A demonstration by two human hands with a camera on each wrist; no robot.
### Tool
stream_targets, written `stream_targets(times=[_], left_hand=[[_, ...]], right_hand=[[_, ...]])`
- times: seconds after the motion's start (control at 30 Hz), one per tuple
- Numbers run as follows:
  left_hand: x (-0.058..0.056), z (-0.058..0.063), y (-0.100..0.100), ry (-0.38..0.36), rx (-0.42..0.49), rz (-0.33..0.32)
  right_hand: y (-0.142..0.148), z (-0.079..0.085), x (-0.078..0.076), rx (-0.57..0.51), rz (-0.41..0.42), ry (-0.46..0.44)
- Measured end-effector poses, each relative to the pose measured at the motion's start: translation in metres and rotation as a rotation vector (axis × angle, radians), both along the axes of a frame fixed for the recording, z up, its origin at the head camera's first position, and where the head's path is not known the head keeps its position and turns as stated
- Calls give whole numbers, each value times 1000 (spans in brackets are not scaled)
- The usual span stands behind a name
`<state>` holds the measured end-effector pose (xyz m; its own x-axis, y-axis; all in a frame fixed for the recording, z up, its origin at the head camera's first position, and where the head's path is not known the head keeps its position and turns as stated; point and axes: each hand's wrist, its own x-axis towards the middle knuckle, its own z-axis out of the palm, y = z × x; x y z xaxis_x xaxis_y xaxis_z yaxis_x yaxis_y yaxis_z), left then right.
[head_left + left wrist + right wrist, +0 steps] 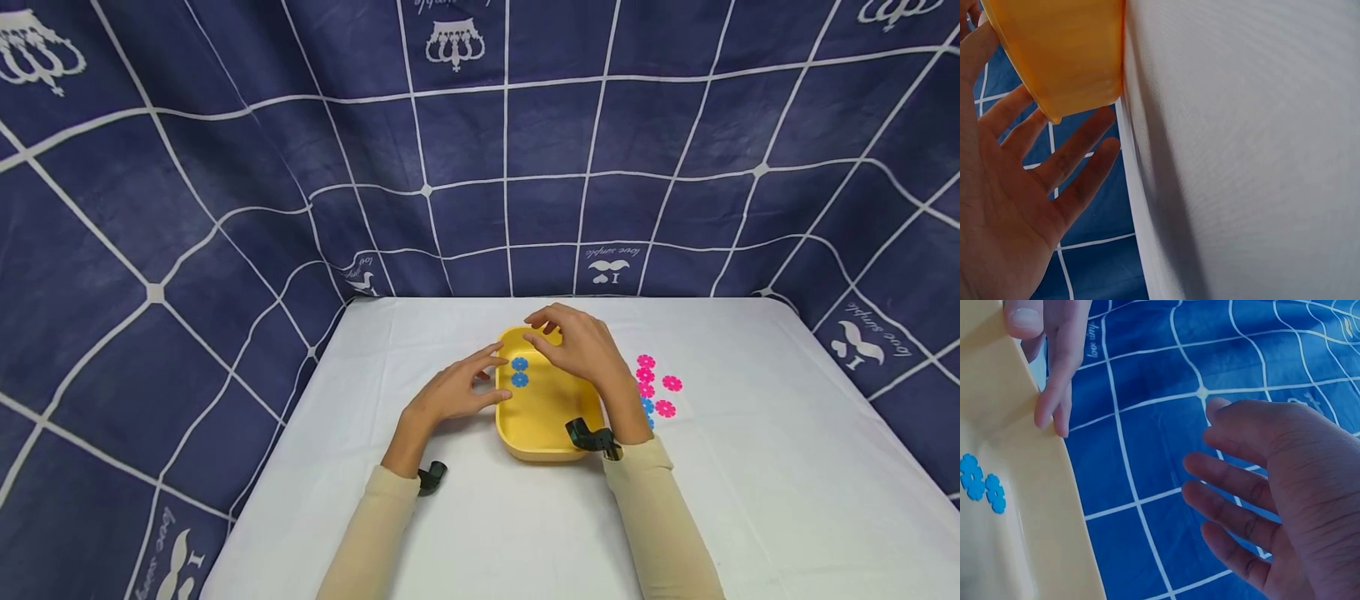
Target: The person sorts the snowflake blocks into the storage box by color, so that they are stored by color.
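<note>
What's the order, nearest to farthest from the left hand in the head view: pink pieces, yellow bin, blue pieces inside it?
1. Yellow bin: left rim at left hand.
2. Blue pieces: inside, left part.
3. Pink pieces: right of bin.

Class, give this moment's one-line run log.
left hand: at yellow bin, left side | right hand: above bin, empty | in bin: two blue discs | right of bin: pink discs, more blue discs

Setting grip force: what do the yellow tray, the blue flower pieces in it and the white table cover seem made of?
Yellow tray: probably satin plastic; soft sheen, rounded corners.
Blue flower pieces: likely plastic, rather matt; even colour, crisp notched edges, though foam isn't ruled out.
White table cover: apparently matt cloth; fine woven texture in the left wrist view.
</note>
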<state>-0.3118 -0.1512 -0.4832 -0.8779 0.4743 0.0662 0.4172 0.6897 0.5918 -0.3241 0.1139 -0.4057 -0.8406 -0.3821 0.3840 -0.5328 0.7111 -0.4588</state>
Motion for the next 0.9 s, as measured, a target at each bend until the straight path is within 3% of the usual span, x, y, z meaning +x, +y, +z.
stream_targets(times=[0.5,0.9], left_hand=[[3,0,2,14,-22,39],[2,2,-3,42,-50,20]], right_hand=[[26,6,12,16,-50,15],[43,8,16,22,-70,29]])
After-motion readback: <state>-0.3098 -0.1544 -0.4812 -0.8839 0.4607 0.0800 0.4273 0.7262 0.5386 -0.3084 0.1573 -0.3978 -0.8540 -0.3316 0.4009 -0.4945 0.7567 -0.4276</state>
